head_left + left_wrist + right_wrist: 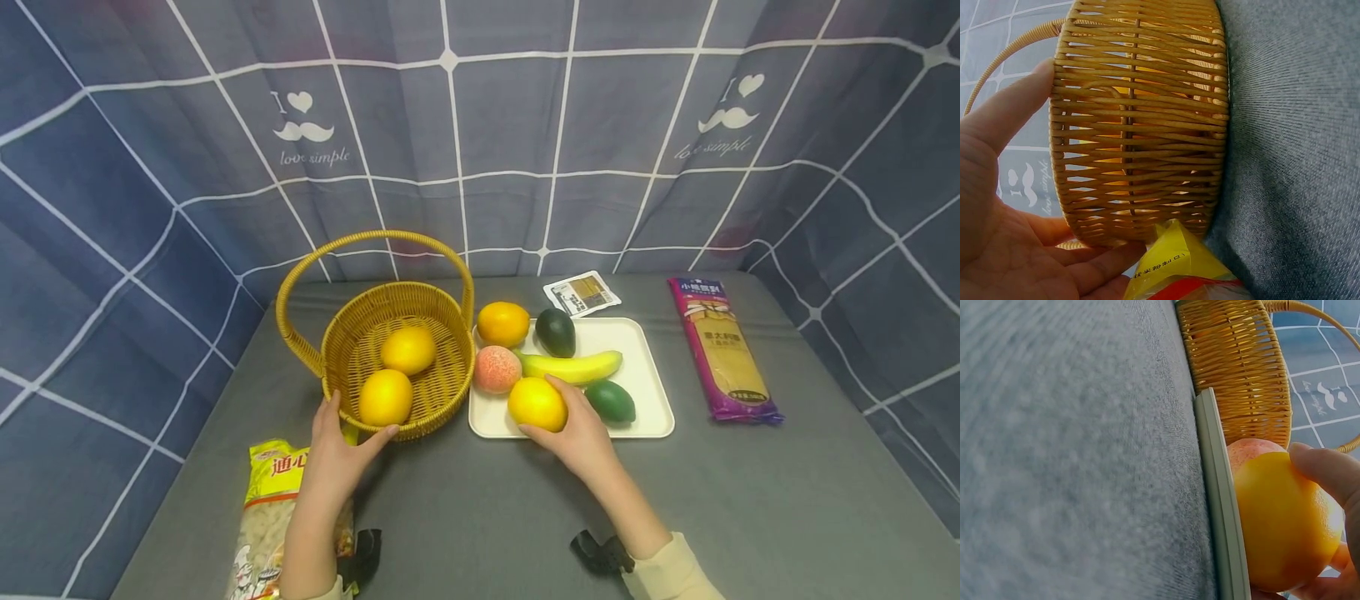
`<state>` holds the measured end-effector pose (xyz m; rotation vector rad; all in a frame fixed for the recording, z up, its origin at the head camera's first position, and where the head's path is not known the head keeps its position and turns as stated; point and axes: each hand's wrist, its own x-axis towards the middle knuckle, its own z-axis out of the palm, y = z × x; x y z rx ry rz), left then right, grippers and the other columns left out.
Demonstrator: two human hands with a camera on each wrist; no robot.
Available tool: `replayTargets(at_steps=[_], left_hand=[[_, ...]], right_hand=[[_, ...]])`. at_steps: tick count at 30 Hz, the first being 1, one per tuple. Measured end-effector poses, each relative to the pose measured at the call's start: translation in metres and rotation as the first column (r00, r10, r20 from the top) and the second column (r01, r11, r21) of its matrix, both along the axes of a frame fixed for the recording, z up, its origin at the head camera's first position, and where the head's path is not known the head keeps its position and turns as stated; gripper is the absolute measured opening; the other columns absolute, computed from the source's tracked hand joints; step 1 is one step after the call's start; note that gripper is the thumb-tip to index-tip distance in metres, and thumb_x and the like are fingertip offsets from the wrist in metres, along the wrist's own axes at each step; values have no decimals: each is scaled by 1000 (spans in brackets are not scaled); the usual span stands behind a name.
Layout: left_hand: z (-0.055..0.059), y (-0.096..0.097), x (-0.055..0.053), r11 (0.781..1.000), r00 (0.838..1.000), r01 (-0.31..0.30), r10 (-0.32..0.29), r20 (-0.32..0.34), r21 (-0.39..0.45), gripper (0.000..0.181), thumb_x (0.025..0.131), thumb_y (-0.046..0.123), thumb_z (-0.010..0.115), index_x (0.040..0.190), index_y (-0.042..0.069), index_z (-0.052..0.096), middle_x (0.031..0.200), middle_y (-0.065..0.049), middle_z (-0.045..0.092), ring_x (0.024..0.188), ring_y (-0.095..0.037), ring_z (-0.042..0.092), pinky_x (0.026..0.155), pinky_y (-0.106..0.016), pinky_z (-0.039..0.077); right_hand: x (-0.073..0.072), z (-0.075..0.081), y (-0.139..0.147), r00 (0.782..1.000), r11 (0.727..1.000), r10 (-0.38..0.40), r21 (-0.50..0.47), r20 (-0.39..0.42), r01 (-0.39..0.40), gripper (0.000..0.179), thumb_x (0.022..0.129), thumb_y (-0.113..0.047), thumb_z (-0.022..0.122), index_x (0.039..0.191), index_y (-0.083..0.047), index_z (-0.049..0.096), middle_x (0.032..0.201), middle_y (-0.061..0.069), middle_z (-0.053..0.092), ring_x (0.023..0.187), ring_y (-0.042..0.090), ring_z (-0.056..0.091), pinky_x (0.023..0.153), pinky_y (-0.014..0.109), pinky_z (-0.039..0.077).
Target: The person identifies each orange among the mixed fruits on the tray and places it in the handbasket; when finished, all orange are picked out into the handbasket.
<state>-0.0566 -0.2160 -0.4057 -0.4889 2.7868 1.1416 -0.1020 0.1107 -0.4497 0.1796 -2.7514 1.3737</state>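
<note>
My right hand (pixel 577 429) grips an orange (pixel 537 404) at the front edge of a white tray (pixel 648 375), its thumb and fingers around the fruit. In the right wrist view the orange (pixel 1288 522) sits just inside the tray's rim, against a peach (pixel 1254 450). Around it on the tray are a peach (pixel 497 369), a banana (pixel 577 367), an orange-yellow fruit (pixel 503 324) and two dark green fruits (pixel 555 333). My left hand (pixel 337 450) holds the front rim of a wicker basket (pixel 450 392), which contains two orange-yellow fruits (pixel 408 349).
A yellow bag of pasta (pixel 262 517) lies under my left forearm, its corner against the basket. Behind the tray is a small flat packet (pixel 582 293). A purple noodle packet (pixel 723 350) lies at the right. A checked curtain (pixel 495 125) encloses the grey table (pixel 480 517).
</note>
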Motion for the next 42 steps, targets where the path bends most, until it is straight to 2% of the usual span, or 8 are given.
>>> replayTargets(at_steps=[9, 21, 26, 31, 36, 42], left_hand=[[1, 1, 1, 1000, 1000, -1, 1, 10, 4, 124, 74, 71, 66, 155, 8, -4, 158, -25, -4, 142, -46, 10, 108, -64, 17], [2, 0, 1, 1000, 1000, -2, 2, -10, -7, 123, 75, 70, 66, 155, 7, -3, 158, -25, -2, 142, -46, 12, 109, -62, 17], [3, 0, 1, 1000, 1000, -3, 3, -5, -4, 122, 76, 69, 66, 155, 7, -3, 158, -25, -2, 142, -45, 11, 109, -62, 16], [3, 1, 0, 1000, 1000, -6, 6, 1, 1, 121, 77, 67, 67, 155, 7, -3, 158, -25, -3, 142, -45, 11, 109, -62, 17], [2, 0, -1, 1000, 1000, 1, -1, -12, -2, 120, 77, 67, 67, 155, 7, -2, 158, -24, -2, 142, -45, 11, 109, -61, 17], [0, 0, -1, 1000, 1000, 0, 0, -22, -7, 119, 78, 65, 67, 155, 7, -2, 158, -25, -1, 142, -45, 12, 109, -61, 18]], right_hand=[[2, 2, 1, 1000, 1000, -22, -5, 19, 22, 84, 70, -37, 86, 140, -11, 48, 134, 12, 52, 120, 30, 50, 100, 51, 38], [5, 30, -1, 1000, 998, -26, -65, -1, 26, 84, 69, -33, 88, 140, -15, 48, 140, 9, 49, 123, 29, 48, 101, 53, 37], [-1, 45, -9, 1000, 993, -2, -117, -5, 1, 84, 68, -35, 88, 140, -16, 49, 140, 6, 49, 121, 27, 49, 99, 51, 40], [-13, 57, -23, 998, 990, 35, -134, -60, -43, 81, 69, -36, 87, 139, -16, 51, 139, 4, 50, 122, 25, 49, 101, 49, 39], [-23, 66, -40, 991, 986, 78, -142, -110, -93, 79, 70, -36, 87, 138, -18, 51, 135, 4, 52, 118, 24, 51, 99, 46, 42], [-34, 73, -61, 984, 974, 128, -170, -124, -148, 80, 70, -39, 87, 139, -20, 51, 133, 2, 53, 116, 22, 52, 97, 45, 43]])
